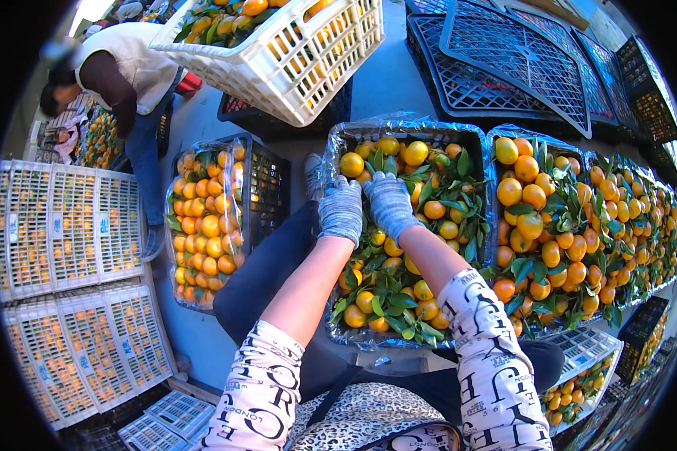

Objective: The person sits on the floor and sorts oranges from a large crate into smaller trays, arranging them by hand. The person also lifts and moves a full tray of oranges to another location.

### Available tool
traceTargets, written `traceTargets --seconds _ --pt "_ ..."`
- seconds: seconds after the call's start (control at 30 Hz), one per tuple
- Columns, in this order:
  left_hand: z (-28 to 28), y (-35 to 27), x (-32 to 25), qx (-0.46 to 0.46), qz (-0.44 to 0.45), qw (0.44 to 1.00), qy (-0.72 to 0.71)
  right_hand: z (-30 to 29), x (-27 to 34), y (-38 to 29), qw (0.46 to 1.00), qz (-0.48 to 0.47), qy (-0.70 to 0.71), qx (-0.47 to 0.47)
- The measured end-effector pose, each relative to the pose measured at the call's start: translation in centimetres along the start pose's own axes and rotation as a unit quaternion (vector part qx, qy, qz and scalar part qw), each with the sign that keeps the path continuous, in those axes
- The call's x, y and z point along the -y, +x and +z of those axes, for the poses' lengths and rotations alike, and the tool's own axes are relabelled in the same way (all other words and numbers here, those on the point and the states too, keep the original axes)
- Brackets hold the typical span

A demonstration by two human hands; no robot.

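Observation:
Directly before me is a plastic-lined crate point(488, 169) of small orange citrus fruit with green leaves. My left hand point(340, 211), in a grey knitted glove, is over the fruit by the crate's left wall. Close beside it, my right hand point(392, 204), gloved the same way, reaches in among the leaves. Both hands point away from me, and their fingertips are at the leafy fruit near the far left corner. The backs of the gloves hide the fingers' undersides, so whether either hand grips a fruit cannot be seen. A yellow-orange citrus fruit point(351, 164) lies just beyond my left fingertips.
A filled crate point(527, 225) adjoins on the right. To the left stands a black crate point(268, 186) of fruit in rows under clear film. A tilted white crate point(293, 67) of fruit is ahead. Black lattice lids point(519, 62) lie far right. A person point(124, 73) bends over at left.

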State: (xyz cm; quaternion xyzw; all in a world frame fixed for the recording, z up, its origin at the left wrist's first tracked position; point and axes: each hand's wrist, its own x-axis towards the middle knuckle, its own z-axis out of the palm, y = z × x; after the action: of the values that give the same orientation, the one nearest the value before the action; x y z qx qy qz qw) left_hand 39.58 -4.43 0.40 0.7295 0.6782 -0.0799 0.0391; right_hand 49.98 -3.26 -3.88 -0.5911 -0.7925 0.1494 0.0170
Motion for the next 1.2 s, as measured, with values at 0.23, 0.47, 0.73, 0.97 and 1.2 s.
traceTargets --seconds 0.23,0.47,0.73,0.97,1.2 --pt "0.3 3.0 -0.9 0.094 0.025 0.992 -0.084 -0.9 -0.9 -1.8 0.999 0.017 0.042 0.018" --pt "-0.3 5.2 0.5 0.111 0.089 0.988 -0.067 -3.1 -1.4 -1.7 0.994 0.007 0.084 0.070" --pt "0.9 9.1 -4.1 0.138 0.167 0.975 -0.039 -5.4 -7.3 0.1 0.961 0.153 0.176 -0.147" --pt "1.8 8.9 -3.1 0.103 0.157 0.981 -0.047 -7.3 -8.0 1.6 0.982 0.173 0.056 -0.052" --pt "0.7 7.7 -1.8 0.031 0.166 0.980 -0.110 -5.0 -5.6 -0.4 0.963 0.166 0.187 -0.104"
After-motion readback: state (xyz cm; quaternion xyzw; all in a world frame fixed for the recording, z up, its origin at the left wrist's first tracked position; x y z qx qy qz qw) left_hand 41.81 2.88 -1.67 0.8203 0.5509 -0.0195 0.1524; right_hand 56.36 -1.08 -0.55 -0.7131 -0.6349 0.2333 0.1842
